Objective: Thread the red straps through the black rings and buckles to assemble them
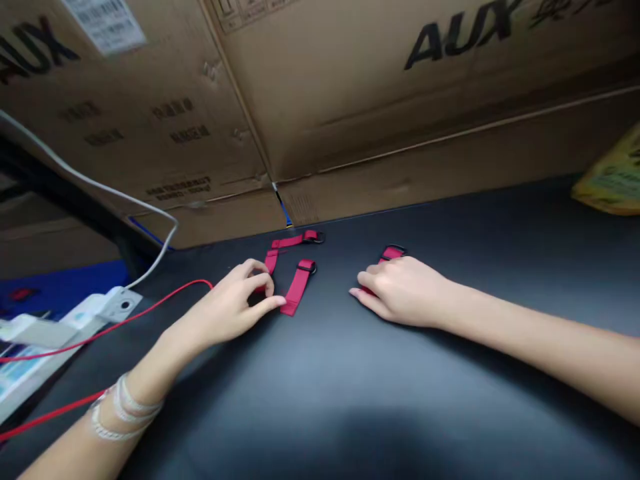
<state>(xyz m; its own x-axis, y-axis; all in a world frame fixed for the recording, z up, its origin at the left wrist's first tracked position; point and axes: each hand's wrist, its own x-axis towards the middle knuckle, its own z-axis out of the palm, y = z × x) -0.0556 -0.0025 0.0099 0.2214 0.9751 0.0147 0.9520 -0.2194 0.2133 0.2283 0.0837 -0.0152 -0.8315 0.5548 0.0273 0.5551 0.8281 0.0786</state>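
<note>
On the black tabletop, several short red webbing straps with black buckles lie near the back. My left hand (239,300) is open, with its fingers curved and the thumb apart from them. Its thumb tip meets the lower end of a flat red strap (298,288), and its fingertips hover over or touch another red strap (271,261), partly hidden by them. Behind these, one more red strap (291,241) lies sideways with its buckle to the right. My right hand (395,287) is closed over a red strap (392,253), whose buckled end sticks out beyond the knuckles.
Large cardboard boxes (350,100) form a wall along the table's back edge. A white power strip (60,347) with a white cable (125,193) and red cords (150,308) is at the left. At the far right stands a yellow package (613,177).
</note>
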